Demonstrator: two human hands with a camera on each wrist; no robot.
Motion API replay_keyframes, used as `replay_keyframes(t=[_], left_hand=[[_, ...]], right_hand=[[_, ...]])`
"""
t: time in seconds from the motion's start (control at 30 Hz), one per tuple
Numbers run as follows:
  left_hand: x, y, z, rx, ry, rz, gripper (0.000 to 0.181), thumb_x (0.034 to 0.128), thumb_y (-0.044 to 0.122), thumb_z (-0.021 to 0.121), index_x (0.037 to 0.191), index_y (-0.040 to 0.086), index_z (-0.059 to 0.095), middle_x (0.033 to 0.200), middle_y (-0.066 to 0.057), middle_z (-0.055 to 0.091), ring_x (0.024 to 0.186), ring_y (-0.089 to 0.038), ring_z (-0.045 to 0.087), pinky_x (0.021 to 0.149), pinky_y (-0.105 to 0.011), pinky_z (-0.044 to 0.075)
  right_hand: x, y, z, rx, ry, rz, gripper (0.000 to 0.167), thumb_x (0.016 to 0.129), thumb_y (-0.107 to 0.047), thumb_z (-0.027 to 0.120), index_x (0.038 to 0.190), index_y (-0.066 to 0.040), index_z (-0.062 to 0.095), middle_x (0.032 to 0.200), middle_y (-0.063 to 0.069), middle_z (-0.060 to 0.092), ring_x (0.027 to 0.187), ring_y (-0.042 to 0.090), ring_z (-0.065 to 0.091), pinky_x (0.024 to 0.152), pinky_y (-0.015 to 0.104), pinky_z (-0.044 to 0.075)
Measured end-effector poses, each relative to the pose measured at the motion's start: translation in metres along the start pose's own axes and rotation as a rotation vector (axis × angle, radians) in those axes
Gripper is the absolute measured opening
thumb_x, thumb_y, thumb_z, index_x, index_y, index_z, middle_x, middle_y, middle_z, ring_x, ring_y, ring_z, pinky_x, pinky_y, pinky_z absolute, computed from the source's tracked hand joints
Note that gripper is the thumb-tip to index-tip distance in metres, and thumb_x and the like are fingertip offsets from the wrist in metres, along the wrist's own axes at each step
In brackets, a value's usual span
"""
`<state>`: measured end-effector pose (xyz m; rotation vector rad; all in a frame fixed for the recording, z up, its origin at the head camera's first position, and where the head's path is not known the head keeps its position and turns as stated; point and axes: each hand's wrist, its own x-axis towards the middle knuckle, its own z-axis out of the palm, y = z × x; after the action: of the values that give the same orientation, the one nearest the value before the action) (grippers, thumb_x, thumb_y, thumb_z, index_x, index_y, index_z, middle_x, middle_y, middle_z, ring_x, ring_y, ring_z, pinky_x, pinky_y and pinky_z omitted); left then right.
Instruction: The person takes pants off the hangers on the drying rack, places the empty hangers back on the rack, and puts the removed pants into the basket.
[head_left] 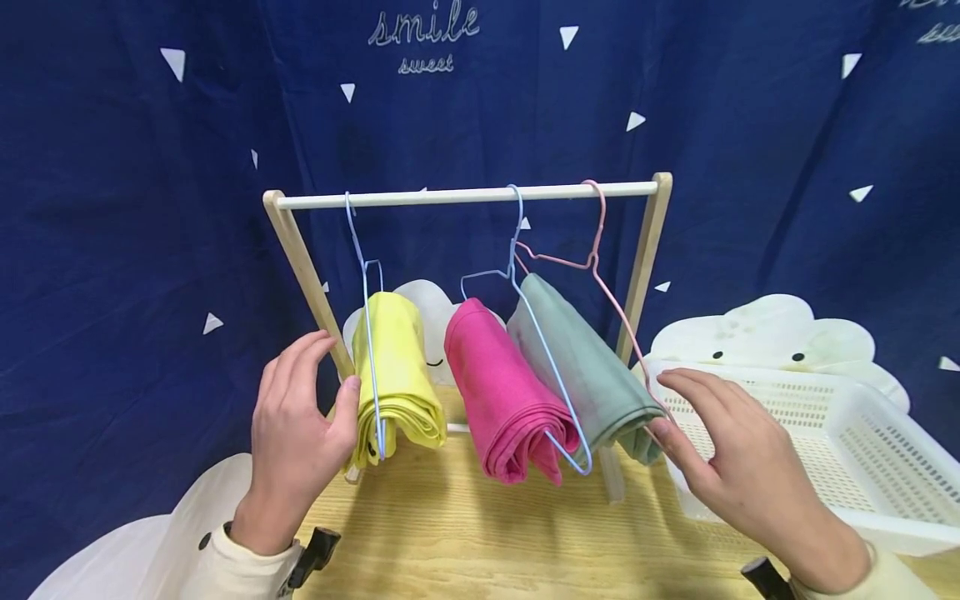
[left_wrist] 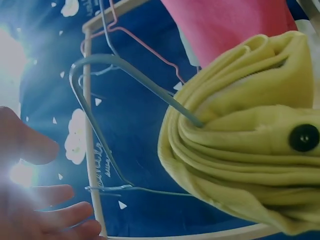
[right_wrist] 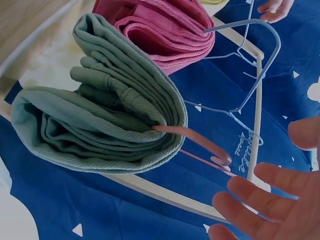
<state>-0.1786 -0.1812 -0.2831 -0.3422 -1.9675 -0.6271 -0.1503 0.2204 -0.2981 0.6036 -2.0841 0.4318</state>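
A folded yellow garment [head_left: 397, 358] hangs over a blue wire hanger [head_left: 367, 333] at the rack's left end. Its black button [left_wrist: 304, 137] shows in the left wrist view. In the middle, a magenta folded cloth [head_left: 510, 392] hangs on a second blue hanger [head_left: 551, 358]. To its right a grey-green folded cloth [head_left: 592, 358] drapes over a pink hanger [head_left: 622, 312]. My left hand [head_left: 303, 425] is beside the yellow garment, fingers extended and holding nothing. My right hand [head_left: 742, 458] is by the pink hanger's lower corner, fingers spread; the right wrist view shows them apart from it.
The hangers hook over the white rail [head_left: 465, 197] of a small wooden rack [head_left: 300, 258] on a wood-grain table [head_left: 450, 550]. A white perforated basket [head_left: 892, 525] stands at the right. Behind hangs a dark blue curtain [head_left: 480, 125] with white triangles and clouds.
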Motion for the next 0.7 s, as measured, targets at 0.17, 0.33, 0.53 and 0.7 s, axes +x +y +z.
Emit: replay_keyframes(t=[0.17,0.33,0.53,0.7], left_hand=[[0.003,-0.011,0.003,0.019,-0.049,-0.057,0.041,0.0845,0.011,0.066,0.122,-0.006,0.060,0.132,-0.021,0.060,0.118,-0.041,0.055,0.098,-0.055,0.043],[0.013,-0.023,0.009,0.039,-0.072,-0.086,0.039,0.0861,0.012,0.065,0.120,-0.005,0.061,0.130,-0.022,0.060,0.117,-0.042,0.055,0.098,-0.056,0.044],[0.020,-0.035,0.013,0.074,-0.092,-0.128,0.038,0.0869,0.013,0.064,0.120,-0.005,0.061,0.129,-0.023,0.061,0.116,-0.043,0.055,0.097,-0.057,0.044],[0.027,-0.041,0.013,0.082,-0.187,-0.232,0.040,0.0902,0.017,0.061,0.125,-0.003,0.059,0.133,-0.023,0.058,0.120,-0.044,0.053,0.100,-0.059,0.041]], right_hand=[[0.002,0.000,0.000,-0.014,-0.007,0.000,0.041,0.088,-0.026,0.071,0.124,-0.007,0.065,0.120,0.009,0.068,0.110,0.029,0.062,0.100,0.023,0.034],[0.002,0.001,0.001,-0.014,-0.007,0.000,0.042,0.088,-0.027,0.071,0.124,-0.007,0.065,0.119,0.009,0.069,0.109,0.029,0.062,0.100,0.019,0.032],[0.001,0.001,0.003,0.003,-0.015,-0.017,0.042,0.089,-0.029,0.070,0.124,-0.006,0.065,0.119,0.010,0.069,0.110,0.030,0.062,0.106,0.012,0.028],[0.000,-0.001,0.002,-0.005,-0.025,-0.002,0.042,0.089,-0.029,0.070,0.123,-0.006,0.065,0.120,0.009,0.068,0.110,0.030,0.061,0.108,0.007,0.025]])
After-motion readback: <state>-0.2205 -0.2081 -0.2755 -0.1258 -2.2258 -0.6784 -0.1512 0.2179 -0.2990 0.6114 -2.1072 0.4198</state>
